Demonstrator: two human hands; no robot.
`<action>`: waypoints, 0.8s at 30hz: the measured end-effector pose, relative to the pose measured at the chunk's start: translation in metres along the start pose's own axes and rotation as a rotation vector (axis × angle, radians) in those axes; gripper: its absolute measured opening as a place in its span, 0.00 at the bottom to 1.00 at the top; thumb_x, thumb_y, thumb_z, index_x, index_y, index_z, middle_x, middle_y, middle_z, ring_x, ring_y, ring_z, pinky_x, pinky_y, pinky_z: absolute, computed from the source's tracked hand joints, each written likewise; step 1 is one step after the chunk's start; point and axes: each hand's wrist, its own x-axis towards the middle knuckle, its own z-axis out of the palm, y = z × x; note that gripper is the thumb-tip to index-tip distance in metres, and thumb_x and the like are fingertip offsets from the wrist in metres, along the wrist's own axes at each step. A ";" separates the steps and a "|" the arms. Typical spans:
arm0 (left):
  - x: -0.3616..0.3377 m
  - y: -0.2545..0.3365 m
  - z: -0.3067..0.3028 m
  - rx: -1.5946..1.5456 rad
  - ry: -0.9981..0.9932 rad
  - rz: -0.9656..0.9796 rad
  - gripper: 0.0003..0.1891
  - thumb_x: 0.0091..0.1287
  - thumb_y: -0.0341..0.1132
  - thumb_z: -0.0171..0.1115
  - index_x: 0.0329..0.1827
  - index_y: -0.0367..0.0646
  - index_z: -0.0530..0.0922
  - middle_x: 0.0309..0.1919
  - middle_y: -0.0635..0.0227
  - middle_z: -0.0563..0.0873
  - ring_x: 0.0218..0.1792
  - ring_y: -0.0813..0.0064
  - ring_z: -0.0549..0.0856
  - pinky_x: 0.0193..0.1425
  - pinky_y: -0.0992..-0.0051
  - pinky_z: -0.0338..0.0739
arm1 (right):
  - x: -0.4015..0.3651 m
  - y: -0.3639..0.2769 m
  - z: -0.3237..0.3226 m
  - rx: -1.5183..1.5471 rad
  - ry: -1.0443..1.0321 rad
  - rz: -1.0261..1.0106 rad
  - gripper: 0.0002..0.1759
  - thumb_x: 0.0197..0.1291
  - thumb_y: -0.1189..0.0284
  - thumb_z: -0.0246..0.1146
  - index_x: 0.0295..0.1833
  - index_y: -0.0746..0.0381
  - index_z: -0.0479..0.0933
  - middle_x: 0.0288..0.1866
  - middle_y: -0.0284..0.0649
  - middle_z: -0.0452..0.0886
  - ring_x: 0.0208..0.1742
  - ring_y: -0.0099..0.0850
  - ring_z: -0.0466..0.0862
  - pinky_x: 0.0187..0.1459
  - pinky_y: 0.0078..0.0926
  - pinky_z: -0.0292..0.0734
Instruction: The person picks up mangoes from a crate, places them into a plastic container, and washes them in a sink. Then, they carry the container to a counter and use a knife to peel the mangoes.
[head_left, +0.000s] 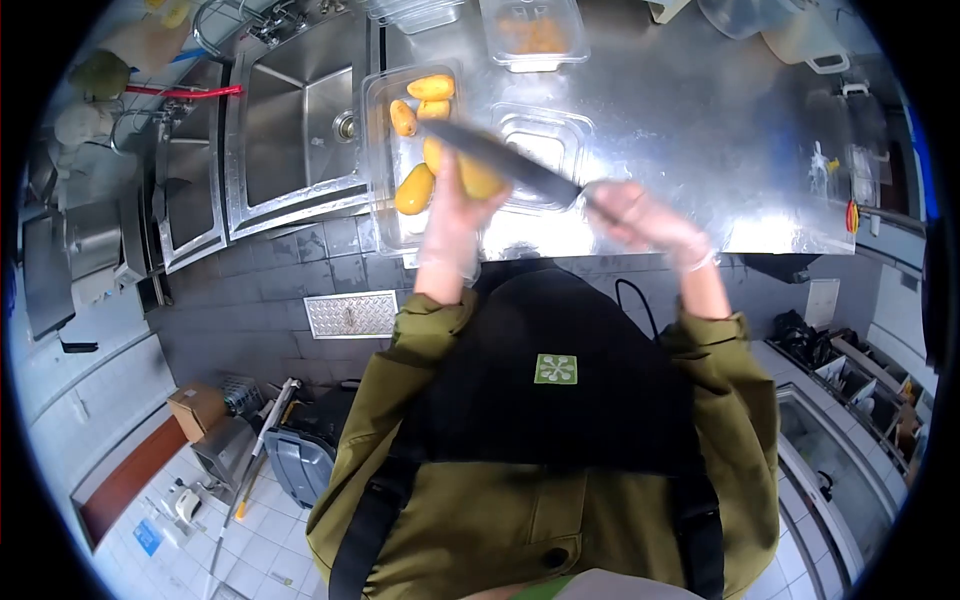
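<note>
Head view: a mango [480,182] is held in the left hand [452,218]. A knife [500,158] is gripped in the right hand [640,215], its blade slanted across the mango.

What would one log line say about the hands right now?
left hand: holds mango | right hand: holds knife, blade across mango | tray: more mangoes

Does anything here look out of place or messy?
Nothing looks spilled or broken. Only the tray sits right at the counter front edge, beside the sink. The left hand holds a mango, the right hand a knife.
</note>
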 end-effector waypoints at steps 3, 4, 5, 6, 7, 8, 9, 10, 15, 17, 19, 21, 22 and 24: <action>-0.002 0.029 -0.042 0.534 0.239 0.211 0.30 0.56 0.45 0.67 0.59 0.43 0.67 0.44 0.66 0.78 0.44 0.73 0.79 0.48 0.72 0.74 | -0.030 -0.065 -0.038 -0.200 0.283 -0.419 0.18 0.66 0.54 0.51 0.39 0.57 0.75 0.15 0.21 0.66 0.12 0.13 0.63 0.11 0.08 0.58; -0.006 0.032 -0.047 0.838 0.349 0.287 0.32 0.56 0.45 0.67 0.60 0.41 0.66 0.45 0.66 0.78 0.44 0.73 0.79 0.49 0.73 0.74 | -0.047 -0.099 -0.042 -0.339 0.353 -0.517 0.18 0.67 0.56 0.51 0.48 0.59 0.75 0.16 0.22 0.67 0.16 0.12 0.67 0.15 0.07 0.61; -0.002 0.031 -0.058 0.945 0.361 0.285 0.32 0.56 0.46 0.67 0.60 0.41 0.66 0.45 0.65 0.78 0.44 0.72 0.79 0.49 0.73 0.73 | -0.061 -0.122 -0.046 -0.466 0.417 -0.589 0.18 0.67 0.56 0.51 0.48 0.59 0.75 0.17 0.22 0.67 0.16 0.12 0.67 0.15 0.07 0.61; 0.006 0.029 -0.078 1.056 0.370 0.285 0.33 0.55 0.46 0.67 0.60 0.40 0.66 0.46 0.65 0.78 0.43 0.72 0.79 0.49 0.73 0.73 | -0.075 -0.136 -0.050 -0.585 0.477 -0.625 0.18 0.67 0.56 0.51 0.48 0.59 0.75 0.17 0.22 0.67 0.16 0.12 0.66 0.15 0.07 0.60; 0.017 0.028 -0.100 1.170 0.375 0.290 0.33 0.55 0.46 0.67 0.60 0.39 0.66 0.46 0.64 0.78 0.43 0.71 0.79 0.49 0.74 0.73 | -0.087 -0.147 -0.054 -0.700 0.539 -0.635 0.18 0.67 0.56 0.51 0.48 0.59 0.75 0.17 0.22 0.67 0.16 0.12 0.66 0.15 0.07 0.60; 0.033 0.027 -0.124 1.275 0.402 0.270 0.35 0.53 0.46 0.68 0.61 0.39 0.65 0.46 0.61 0.79 0.44 0.69 0.80 0.51 0.74 0.73 | -0.096 -0.152 -0.057 -0.819 0.599 -0.617 0.18 0.67 0.56 0.51 0.48 0.59 0.75 0.17 0.22 0.67 0.16 0.12 0.66 0.15 0.07 0.60; 0.031 0.023 -0.119 1.441 0.464 0.286 0.35 0.53 0.46 0.67 0.60 0.38 0.65 0.46 0.59 0.80 0.45 0.68 0.80 0.52 0.74 0.72 | -0.103 -0.152 -0.063 -0.897 0.646 -0.593 0.18 0.66 0.56 0.51 0.48 0.59 0.75 0.17 0.22 0.67 0.16 0.12 0.66 0.16 0.07 0.60; 0.027 0.017 -0.113 1.604 0.527 0.306 0.35 0.52 0.46 0.67 0.60 0.38 0.65 0.45 0.57 0.81 0.46 0.67 0.80 0.52 0.73 0.72 | -0.107 -0.149 -0.069 -0.954 0.689 -0.566 0.18 0.66 0.56 0.51 0.48 0.59 0.75 0.17 0.22 0.67 0.16 0.12 0.66 0.16 0.07 0.59; 0.038 0.027 -0.127 1.589 0.438 0.232 0.33 0.54 0.49 0.64 0.58 0.37 0.67 0.45 0.55 0.81 0.49 0.64 0.80 0.54 0.72 0.71 | -0.127 -0.126 -0.095 -1.050 0.832 -0.458 0.19 0.66 0.56 0.51 0.48 0.59 0.75 0.17 0.22 0.66 0.17 0.12 0.65 0.16 0.08 0.58; 0.042 0.029 -0.137 1.556 0.404 0.246 0.33 0.54 0.49 0.64 0.58 0.37 0.68 0.45 0.55 0.81 0.49 0.64 0.80 0.54 0.72 0.71 | -0.135 -0.112 -0.104 -1.057 0.870 -0.416 0.19 0.66 0.56 0.51 0.48 0.59 0.75 0.17 0.22 0.66 0.17 0.12 0.65 0.17 0.08 0.58; 0.035 0.025 -0.123 1.523 0.386 0.211 0.35 0.55 0.50 0.63 0.60 0.36 0.67 0.47 0.52 0.80 0.51 0.60 0.80 0.56 0.71 0.70 | -0.140 -0.100 -0.114 -1.074 0.908 -0.371 0.19 0.66 0.56 0.51 0.48 0.59 0.75 0.18 0.22 0.66 0.17 0.12 0.64 0.17 0.09 0.57; 0.048 0.020 -0.149 1.557 0.364 0.244 0.37 0.55 0.52 0.62 0.62 0.35 0.65 0.49 0.50 0.80 0.53 0.57 0.79 0.58 0.70 0.70 | -0.146 -0.091 -0.124 -1.083 0.934 -0.345 0.19 0.66 0.56 0.51 0.48 0.59 0.75 0.18 0.22 0.66 0.17 0.12 0.64 0.17 0.09 0.57; 0.053 0.027 -0.156 1.591 0.360 0.268 0.38 0.55 0.53 0.62 0.63 0.35 0.64 0.49 0.49 0.79 0.54 0.56 0.78 0.59 0.69 0.69 | -0.150 -0.085 -0.129 -1.077 0.946 -0.337 0.19 0.66 0.56 0.51 0.48 0.59 0.75 0.18 0.22 0.66 0.17 0.12 0.64 0.18 0.09 0.57; 0.032 0.027 -0.122 1.804 0.454 0.183 0.40 0.56 0.54 0.61 0.65 0.36 0.62 0.52 0.48 0.78 0.56 0.55 0.77 0.61 0.68 0.68 | -0.152 -0.078 -0.139 -1.059 0.969 -0.335 0.19 0.66 0.56 0.52 0.49 0.60 0.75 0.18 0.22 0.66 0.17 0.12 0.63 0.18 0.09 0.56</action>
